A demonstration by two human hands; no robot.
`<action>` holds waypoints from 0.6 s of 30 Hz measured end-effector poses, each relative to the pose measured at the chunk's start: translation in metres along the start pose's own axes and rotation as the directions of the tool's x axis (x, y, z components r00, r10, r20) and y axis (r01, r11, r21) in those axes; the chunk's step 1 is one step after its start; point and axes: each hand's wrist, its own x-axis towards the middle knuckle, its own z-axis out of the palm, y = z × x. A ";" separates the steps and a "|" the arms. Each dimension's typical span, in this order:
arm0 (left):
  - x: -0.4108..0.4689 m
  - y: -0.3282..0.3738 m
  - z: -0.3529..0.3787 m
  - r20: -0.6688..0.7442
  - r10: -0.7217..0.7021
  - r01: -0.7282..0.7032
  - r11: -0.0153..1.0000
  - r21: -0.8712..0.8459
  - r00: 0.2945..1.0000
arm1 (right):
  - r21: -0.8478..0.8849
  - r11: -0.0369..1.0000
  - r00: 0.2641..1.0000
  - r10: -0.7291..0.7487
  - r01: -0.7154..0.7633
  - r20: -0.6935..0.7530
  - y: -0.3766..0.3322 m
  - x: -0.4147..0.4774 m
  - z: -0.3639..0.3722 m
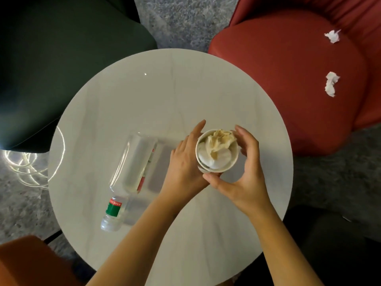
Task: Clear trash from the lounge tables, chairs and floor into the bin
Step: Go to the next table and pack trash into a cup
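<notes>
A white paper cup (216,150) stuffed with crumpled white and tan paper stands upright on the round white table (165,89). My left hand (183,164) curls round the cup's left side. My right hand (241,174) curls round its right side, thumb at the near edge. A clear plastic bottle (132,174) with a red and green label lies on its side to the left of my hands, cap toward me. Two crumpled white tissues (332,36) (331,84) lie on the red armchair's seat (288,79) at the right.
A dark green armchair (61,69) stands at the far left of the table. An orange seat corner (26,263) shows at the bottom left. Grey carpet (185,19) lies between the chairs. A light reflection (26,168) glows on the floor at the left.
</notes>
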 end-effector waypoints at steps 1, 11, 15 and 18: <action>0.001 -0.001 0.002 0.003 -0.004 0.004 1.000 -0.025 1.000 | -0.002 1.000 1.000 -0.011 0.011 -0.011 0.000 0.000 -0.002; 0.000 -0.014 0.020 0.034 0.007 -0.003 0.992 -0.124 0.999 | -0.197 0.980 0.996 -0.054 0.039 -0.069 0.019 0.003 0.005; -0.004 -0.019 0.021 0.035 -0.006 0.011 0.992 -0.127 0.999 | -0.251 0.968 0.994 -0.058 0.033 -0.094 0.022 0.003 0.012; -0.008 -0.021 0.015 0.072 0.023 -0.016 0.994 -0.106 0.997 | -0.260 0.965 0.996 -0.054 0.033 -0.075 0.021 0.001 0.014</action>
